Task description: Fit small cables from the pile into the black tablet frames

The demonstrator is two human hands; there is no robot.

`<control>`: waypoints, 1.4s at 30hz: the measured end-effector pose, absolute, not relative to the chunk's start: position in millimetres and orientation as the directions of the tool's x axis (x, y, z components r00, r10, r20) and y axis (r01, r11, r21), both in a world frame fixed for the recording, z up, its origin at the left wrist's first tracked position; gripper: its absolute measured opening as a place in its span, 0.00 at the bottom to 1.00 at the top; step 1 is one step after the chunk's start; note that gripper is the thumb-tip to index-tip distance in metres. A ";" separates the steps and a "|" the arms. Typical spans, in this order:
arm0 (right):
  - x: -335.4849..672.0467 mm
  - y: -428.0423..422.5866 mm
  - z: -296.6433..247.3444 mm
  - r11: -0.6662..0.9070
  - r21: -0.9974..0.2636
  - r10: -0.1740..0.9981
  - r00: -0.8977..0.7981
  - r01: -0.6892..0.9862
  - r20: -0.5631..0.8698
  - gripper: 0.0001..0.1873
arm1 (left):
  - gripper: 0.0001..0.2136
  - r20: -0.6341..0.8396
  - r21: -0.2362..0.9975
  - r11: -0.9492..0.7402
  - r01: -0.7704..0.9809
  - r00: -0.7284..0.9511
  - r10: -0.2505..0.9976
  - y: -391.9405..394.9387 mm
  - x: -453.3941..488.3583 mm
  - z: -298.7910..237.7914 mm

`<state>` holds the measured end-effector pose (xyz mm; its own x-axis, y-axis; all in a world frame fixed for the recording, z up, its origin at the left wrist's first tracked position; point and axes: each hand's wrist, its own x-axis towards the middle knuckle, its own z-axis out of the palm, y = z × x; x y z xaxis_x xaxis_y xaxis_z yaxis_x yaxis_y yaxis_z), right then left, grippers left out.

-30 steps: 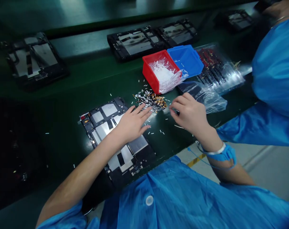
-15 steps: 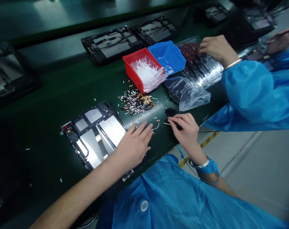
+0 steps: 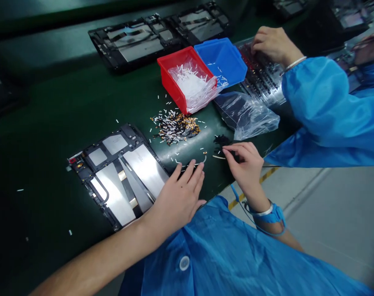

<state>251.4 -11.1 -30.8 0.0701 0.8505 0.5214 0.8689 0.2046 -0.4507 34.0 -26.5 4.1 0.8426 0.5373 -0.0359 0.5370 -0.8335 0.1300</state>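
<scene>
My left hand [image 3: 181,197] lies flat with fingers stretched, beside the right edge of an opened tablet [image 3: 108,176] with silver panels. Its fingertips are at a thin pale cable [image 3: 204,158] with a small gold end. My right hand [image 3: 245,162] is closed in a pinch beside a small heap of black pieces [image 3: 222,141]. What the pinch holds, if anything, is too small to make out. A short pale strip [image 3: 218,157] lies just left of those fingertips. Beyond both hands is a pile of short black-and-white cables with gold ends [image 3: 177,128].
A red bin [image 3: 171,84] holds white bits in a plastic bag; a blue bin [image 3: 219,61] adjoins it. A clear bag [image 3: 247,115] lies nearby. More opened tablets [image 3: 134,41] are behind. At right, a co-worker's hand [image 3: 275,45] reaches over a tray of parts [image 3: 264,82].
The camera view has shifted a little. My left hand has drawn slightly toward me, uncovering more of the pale cable. My right hand stays pinched by the black heap.
</scene>
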 end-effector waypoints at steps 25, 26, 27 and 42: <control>251.6 -12.5 -29.3 0.267 -0.420 0.894 -0.060 0.868 0.444 0.06 | 0.28 -0.074 0.237 -0.827 0.510 0.858 0.508 -24.9 38.7 -9.4; 251.4 -12.0 -29.4 0.274 -0.414 0.896 -0.074 0.868 0.437 0.06 | 0.28 -0.071 0.238 -0.828 0.508 0.859 0.507 -25.0 38.7 -9.6; 251.1 -11.6 -29.7 0.278 -0.409 0.898 -0.084 0.869 0.432 0.06 | 0.28 -0.069 0.238 -0.828 0.508 0.859 0.507 -25.1 38.6 -9.8; 230.5 -0.4 -37.3 0.441 -0.337 0.827 -0.230 0.832 0.513 0.05 | 0.27 -0.096 0.259 -0.810 0.525 0.849 0.520 -25.2 38.6 -8.4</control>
<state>230.5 -0.4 -37.3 -0.2305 0.8266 0.5135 0.8316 0.4413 -0.3372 38.6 -25.2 -8.4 0.8490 0.5196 -0.0957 0.5253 -0.8105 0.2593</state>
